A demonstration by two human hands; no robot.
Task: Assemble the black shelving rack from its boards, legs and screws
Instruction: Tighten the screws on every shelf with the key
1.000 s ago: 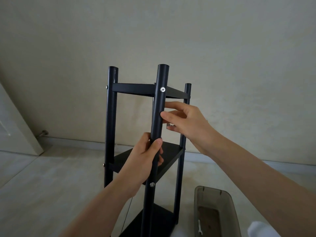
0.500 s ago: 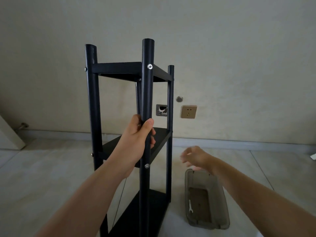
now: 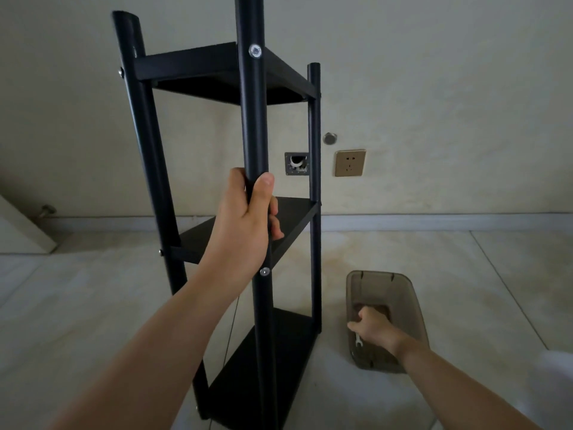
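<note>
Rack is upright on the floor, near the wall, all three boards in and four legs up. Left hand has its grip clenched round the near front leg, between the top and middle boards, thumb up the tube. Reads as a steadying hold: the frame looks slightly off plumb from here, though wide-angle distortion could account for that, and one hand on the leg stops it tipping or walking while the other is busy. Screw heads visible on that leg at the top board and just under the hand at the middle board, so those joints are at least started. Right hand is down inside the smoky plastic bin on the floor, just right of the rack's base, fingers curled. Small wrench lies in the bin right at that hand; can't tell whether the grip is on it, on a screw, or on nothing. Bin beside the base keeps hardware within reach without letting go of the frame. My guess: near done, fetching a tool or a last screw for tightening. Wall socket and an open wall box behind, not relevant.
</note>
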